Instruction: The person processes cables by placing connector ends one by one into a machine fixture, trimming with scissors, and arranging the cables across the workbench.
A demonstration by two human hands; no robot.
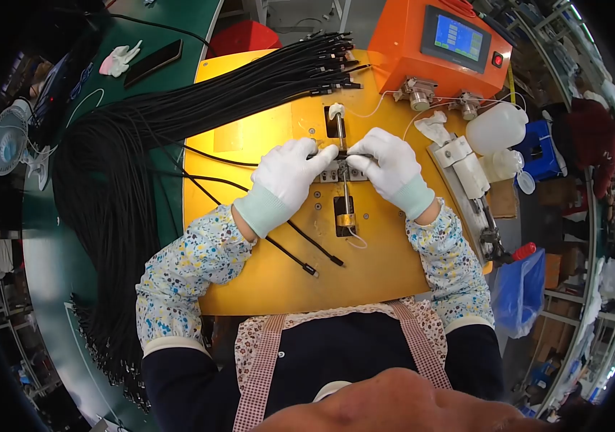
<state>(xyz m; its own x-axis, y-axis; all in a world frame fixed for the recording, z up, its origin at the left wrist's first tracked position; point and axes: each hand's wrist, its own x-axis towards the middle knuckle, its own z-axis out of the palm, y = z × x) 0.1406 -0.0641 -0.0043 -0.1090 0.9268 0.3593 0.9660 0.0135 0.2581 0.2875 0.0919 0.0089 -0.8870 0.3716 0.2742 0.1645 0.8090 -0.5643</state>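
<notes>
My left hand, in a white glove, is closed around a black cable that enters from the left. Its thumb and fingers meet over a small metal fixture at the middle of the yellow plate. My right hand, also gloved, pinches at the other side of the fixture, and a small dark piece shows at its fingertips, too covered to name. Metal rods run above and below the fixture, the lower one ending in a brass-coloured fitting. Two cable ends with plugs lie on the plate below my left wrist.
A thick bundle of black cables crosses the yellow plate and hangs over the green table. Behind stands an orange machine with a screen. White bottles and a metal clamp device are at the right.
</notes>
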